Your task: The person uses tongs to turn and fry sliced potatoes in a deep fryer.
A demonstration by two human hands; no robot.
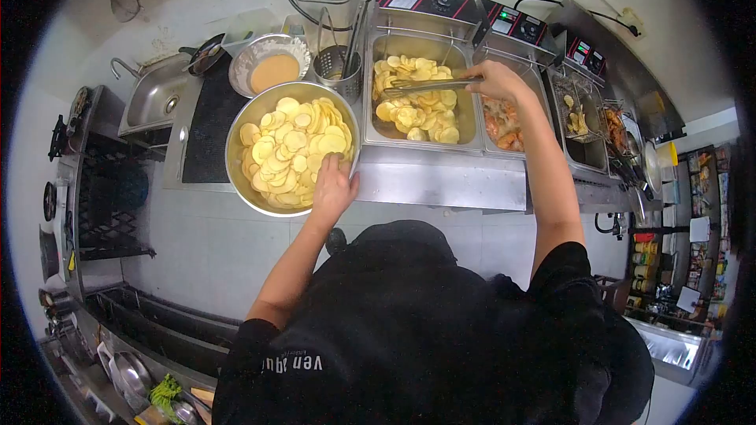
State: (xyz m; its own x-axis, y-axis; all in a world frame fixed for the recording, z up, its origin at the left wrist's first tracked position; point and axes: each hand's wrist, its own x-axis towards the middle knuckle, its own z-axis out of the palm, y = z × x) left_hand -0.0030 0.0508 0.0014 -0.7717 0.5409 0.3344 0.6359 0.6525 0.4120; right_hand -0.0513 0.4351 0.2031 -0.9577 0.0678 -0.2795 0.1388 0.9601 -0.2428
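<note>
A large steel bowl full of sliced potatoes stands at the counter's front edge. My left hand reaches over its right rim, fingertips among the slices; whether the fingers grip any is hidden. To the right, a fryer basin holds more potato slices in oil. My right hand is closed on the handle end of metal tongs, which lie across the basin just over the slices, pointing left.
A second fryer with frothing pieces and a third with wire baskets stand further right. Behind the bowl are a bowl of batter and a perforated steel container. A sink is at the left.
</note>
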